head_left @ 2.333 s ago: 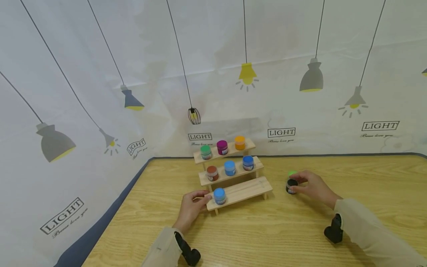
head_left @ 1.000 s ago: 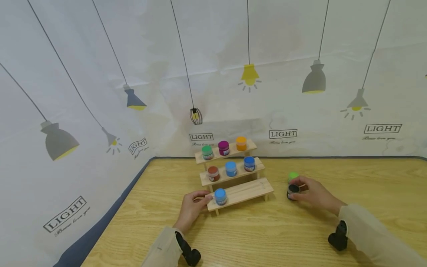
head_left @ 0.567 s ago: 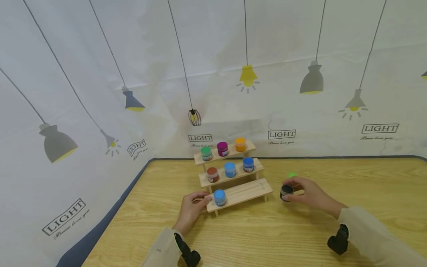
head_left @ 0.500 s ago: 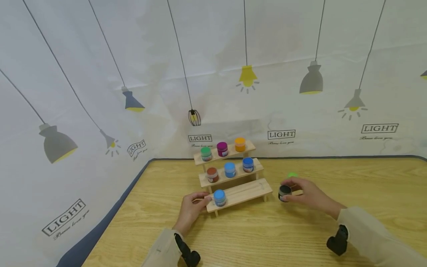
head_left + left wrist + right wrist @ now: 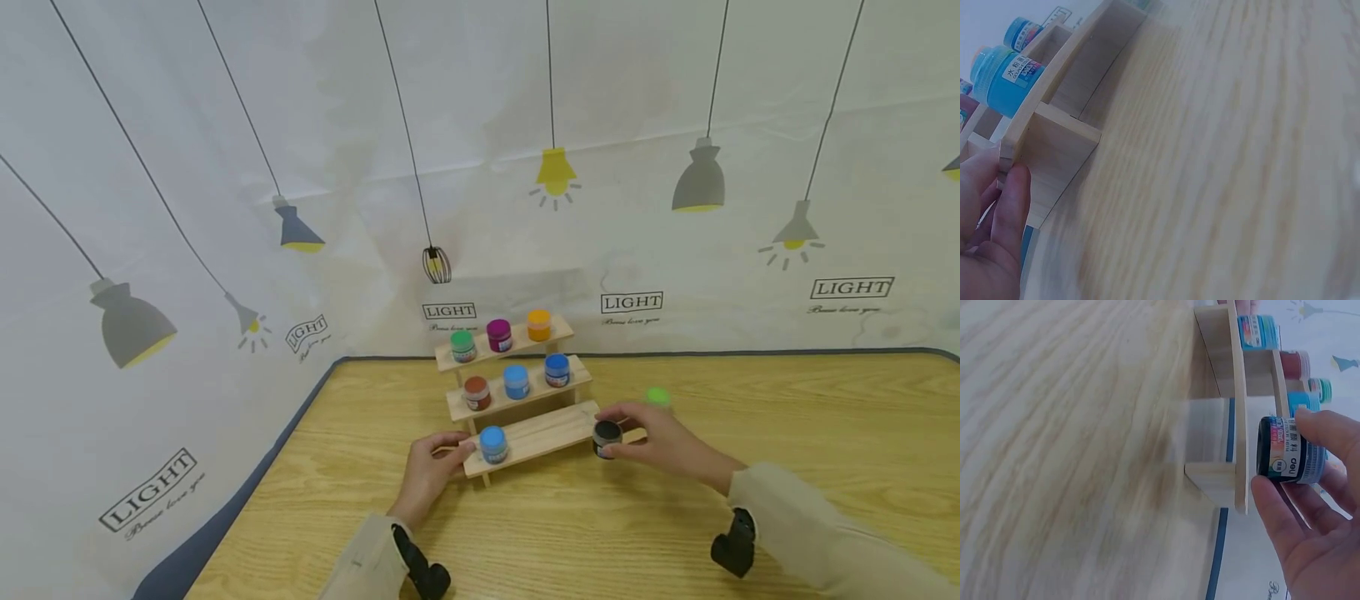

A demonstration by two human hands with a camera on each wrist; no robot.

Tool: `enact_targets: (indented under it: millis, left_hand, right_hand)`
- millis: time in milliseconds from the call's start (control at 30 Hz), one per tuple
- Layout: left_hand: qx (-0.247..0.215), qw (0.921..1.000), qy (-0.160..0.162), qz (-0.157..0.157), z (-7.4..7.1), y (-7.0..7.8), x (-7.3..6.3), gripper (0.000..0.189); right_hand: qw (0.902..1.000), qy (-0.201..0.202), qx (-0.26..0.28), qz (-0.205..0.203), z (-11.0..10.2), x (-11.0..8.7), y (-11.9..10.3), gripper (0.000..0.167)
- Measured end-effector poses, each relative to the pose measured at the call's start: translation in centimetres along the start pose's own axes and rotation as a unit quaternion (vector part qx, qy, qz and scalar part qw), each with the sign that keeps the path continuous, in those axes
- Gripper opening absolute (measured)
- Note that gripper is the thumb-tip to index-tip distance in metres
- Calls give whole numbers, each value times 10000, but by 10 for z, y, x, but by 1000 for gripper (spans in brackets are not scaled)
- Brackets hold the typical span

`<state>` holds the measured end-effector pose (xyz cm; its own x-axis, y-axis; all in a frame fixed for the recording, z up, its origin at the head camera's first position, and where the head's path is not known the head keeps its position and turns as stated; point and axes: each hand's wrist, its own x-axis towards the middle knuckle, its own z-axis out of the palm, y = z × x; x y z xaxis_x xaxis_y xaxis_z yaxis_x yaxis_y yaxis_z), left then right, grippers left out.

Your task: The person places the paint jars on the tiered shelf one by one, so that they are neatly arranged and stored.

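Observation:
A three-step wooden display rack [image 5: 551, 430] stands on the table. My left hand [image 5: 426, 472] pinches the left end of its lowest step between thumb and fingers, as the left wrist view [image 5: 994, 212] shows up close. A light blue paint jar [image 5: 493, 445] sits near that end. My right hand [image 5: 663, 443] grips a black paint jar [image 5: 607, 439] by its sides. In the right wrist view the black jar [image 5: 1284, 450] is upright relative to the rack and appears just above the right end of the lowest step; whether they touch, I cannot tell.
On the middle step are a brown jar [image 5: 477, 393], a light blue jar and a dark blue jar [image 5: 557, 370]. The top step carries green, purple [image 5: 498, 335] and orange jars. A lime-green-lidded jar [image 5: 657, 397] stands on the table behind my right hand. A printed curtain hangs behind.
My right hand has picked up the black jar from beside the lime-green one and carried it left to the lowest step's right end. My left hand has stayed on the rack.

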<state>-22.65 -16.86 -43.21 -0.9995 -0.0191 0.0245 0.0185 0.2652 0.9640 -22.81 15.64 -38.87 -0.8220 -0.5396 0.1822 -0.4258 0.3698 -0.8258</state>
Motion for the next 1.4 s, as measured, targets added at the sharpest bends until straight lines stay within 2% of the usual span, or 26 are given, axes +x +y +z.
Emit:
enact_targets:
  millis: [200, 733, 1067, 1400]
  left_hand:
    - [-34, 10000, -14, -16, 1, 2, -1, 31]
    - [50, 9999, 68, -84, -1, 2, 0, 32]
    - [45, 9999, 14, -144, 0, 5, 0, 32]
    - [-47, 9998, -28, -168, 0, 5, -1, 33]
  right_hand:
    - [9999, -68, 1, -138, 12, 7, -6, 46]
    - [9995, 96, -171, -249, 41, 39, -18, 42]
    - [9987, 119, -287, -401, 51, 52, -19, 37]
    - [9991, 219, -256, -243, 55, 59, -16, 40]
